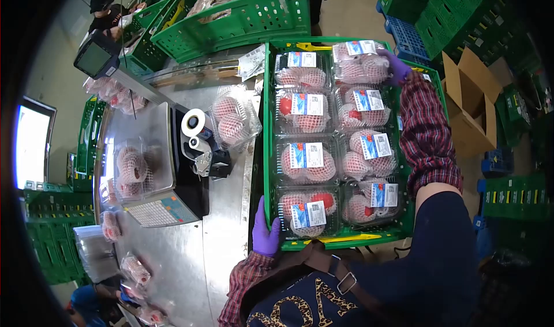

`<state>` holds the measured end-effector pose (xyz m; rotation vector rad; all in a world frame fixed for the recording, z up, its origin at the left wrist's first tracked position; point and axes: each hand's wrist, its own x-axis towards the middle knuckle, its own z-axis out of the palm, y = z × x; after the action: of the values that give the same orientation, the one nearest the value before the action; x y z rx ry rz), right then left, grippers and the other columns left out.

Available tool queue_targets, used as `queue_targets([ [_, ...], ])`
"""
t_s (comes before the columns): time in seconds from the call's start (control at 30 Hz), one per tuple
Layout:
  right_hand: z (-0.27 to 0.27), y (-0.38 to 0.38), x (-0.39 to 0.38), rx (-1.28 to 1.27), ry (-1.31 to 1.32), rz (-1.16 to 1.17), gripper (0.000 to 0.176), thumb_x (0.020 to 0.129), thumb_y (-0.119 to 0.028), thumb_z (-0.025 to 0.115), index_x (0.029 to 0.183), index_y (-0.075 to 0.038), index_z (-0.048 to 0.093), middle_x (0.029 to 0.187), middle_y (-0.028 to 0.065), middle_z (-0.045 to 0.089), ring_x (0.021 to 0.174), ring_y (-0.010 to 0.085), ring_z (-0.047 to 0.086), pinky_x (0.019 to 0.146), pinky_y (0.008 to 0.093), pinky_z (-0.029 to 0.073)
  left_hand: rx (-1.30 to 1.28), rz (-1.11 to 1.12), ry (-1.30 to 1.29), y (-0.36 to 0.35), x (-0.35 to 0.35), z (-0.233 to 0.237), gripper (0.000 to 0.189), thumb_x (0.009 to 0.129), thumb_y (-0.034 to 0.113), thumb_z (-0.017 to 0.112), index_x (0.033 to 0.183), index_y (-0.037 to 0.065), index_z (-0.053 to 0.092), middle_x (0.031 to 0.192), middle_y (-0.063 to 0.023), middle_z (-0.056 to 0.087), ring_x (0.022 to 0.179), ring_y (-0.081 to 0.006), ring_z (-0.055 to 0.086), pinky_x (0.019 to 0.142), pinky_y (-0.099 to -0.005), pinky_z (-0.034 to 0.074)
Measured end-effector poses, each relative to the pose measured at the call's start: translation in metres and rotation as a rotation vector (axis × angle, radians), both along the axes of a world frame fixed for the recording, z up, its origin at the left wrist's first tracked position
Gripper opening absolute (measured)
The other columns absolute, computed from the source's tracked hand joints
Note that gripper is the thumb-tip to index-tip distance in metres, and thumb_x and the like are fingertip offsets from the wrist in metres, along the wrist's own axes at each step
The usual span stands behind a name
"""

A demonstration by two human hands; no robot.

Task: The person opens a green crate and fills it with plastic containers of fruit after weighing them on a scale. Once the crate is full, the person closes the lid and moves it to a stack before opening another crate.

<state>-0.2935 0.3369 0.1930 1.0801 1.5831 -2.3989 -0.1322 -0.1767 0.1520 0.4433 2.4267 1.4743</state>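
Green crate (266, 125): fruit packs (306, 159).
Left hand (265, 234): fingers clamped on near-left corner.
Right hand (397, 66): on far-right pack (359, 64) — finger state unclear.

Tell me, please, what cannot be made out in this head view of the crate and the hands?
- Label print on the packs: too small to read, head view.
- Right hand: fingers partly hidden by the far pack; hold on pack or green crate unclear.
- Crate's near rim: partly covered by the person's bag strap.
- Scale display: too small and dim to read.
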Motion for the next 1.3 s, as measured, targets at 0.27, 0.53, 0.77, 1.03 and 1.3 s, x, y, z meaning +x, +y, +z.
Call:
queue_targets([
  [0.27,-0.064,-0.014,0.014,1.289,0.12,-0.211,0.05,0.085,-0.036,0.05,0.124,-0.006,0.042,0.111,0.0197,0.054,0.101,0.031,0.054,0.087,0.0345,0.042,0.058,0.014,-0.036,-0.001,0.002,0.0,0.061,0.083,0.017,0.055,0.133,0.001,0.024,0.127,-0.0181,0.041,0.113,-0.0258,0.044,0.094,-0.0328,0.035],
  [0.53,-0.044,-0.048,0.117,1.692,0.215,0.495,0.045,0.081,-0.03,0.053,0.122,-0.014,0.046,0.13,0.0199,0.034,0.112,0.0354,0.043,0.094,0.0379,0.037,0.247,0.012,-0.081,-0.003,0.006,-0.011,0.062,0.081,0.009,0.056,0.134,0.004,0.025,0.123,-0.0129,0.044,0.111,-0.0205,0.043,0.094,-0.0305,0.033],
  [0.77,-0.023,-0.071,0.123,1.644,-0.022,0.62,0.052,0.078,-0.044,0.053,0.121,-0.015,0.049,0.126,0.0227,0.039,0.113,0.0381,0.04,0.096,0.0412,0.033,0.278,0.14,-0.089,-0.007,0.011,-0.031,0.059,0.078,0.005,0.06,0.13,0.002,0.033,0.119,-0.0115,0.049,0.104,-0.0162,0.048,0.087,-0.0273,0.039],
  [1.03,0.018,-0.077,0.147,1.596,-0.142,0.937,0.051,0.077,-0.047,0.053,0.119,-0.019,0.05,0.117,0.0191,0.046,0.107,0.035,0.046,0.09,0.0422,0.038,0.418,0.951,-0.344,0.009,0.125,-0.013,0.036,0.085,0.026,0.054,0.115,0.011,0.043,0.109,-0.0015,0.048,0.085,-0.0098,0.046,0.07,-0.0277,0.036],
  [1.3,-0.031,-0.048,0.06,1.757,0.416,0.834,0.059,0.076,-0.051,0.051,0.125,-0.019,0.042,0.108,0.0145,0.048,0.103,0.0323,0.045,0.09,0.0436,0.033,0.781,0.778,-0.594,0.138,0.216,-0.016,0.022,0.089,0.027,0.047,0.098,0.007,0.051,0.089,-0.004,0.056,0.084,-0.0163,0.055,0.074,-0.0344,0.045],
])
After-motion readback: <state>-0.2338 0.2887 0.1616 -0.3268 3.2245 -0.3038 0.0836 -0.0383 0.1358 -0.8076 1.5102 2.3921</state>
